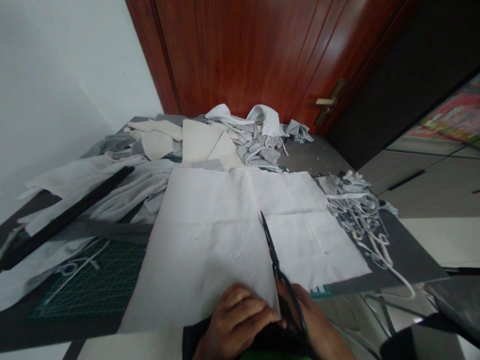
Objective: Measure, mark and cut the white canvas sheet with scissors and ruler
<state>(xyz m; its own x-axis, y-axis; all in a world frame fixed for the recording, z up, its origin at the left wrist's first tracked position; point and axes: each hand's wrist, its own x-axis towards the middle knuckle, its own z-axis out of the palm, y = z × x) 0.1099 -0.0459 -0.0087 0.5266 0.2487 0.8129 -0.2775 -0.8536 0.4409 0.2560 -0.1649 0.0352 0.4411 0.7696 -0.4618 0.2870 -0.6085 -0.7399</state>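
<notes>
A large sheet of white fabric (210,240) lies flat on the table in front of me. My right hand (318,325) grips black scissors (275,260) whose blades point away from me along a cut in the sheet. To the right of the blades lies the other part of the white fabric (311,240). My left hand (236,320) is closed on the near edge of the sheet, just left of the scissors, with its fingers curled over the cloth.
A green cutting mat (93,285) shows at the left under the fabric. A long black bar (67,215) lies diagonally at the left. Piled grey and white cloth pieces (232,135) sit at the back. Thin fabric strips (360,215) lie at the right edge. A wooden door (262,50) stands behind.
</notes>
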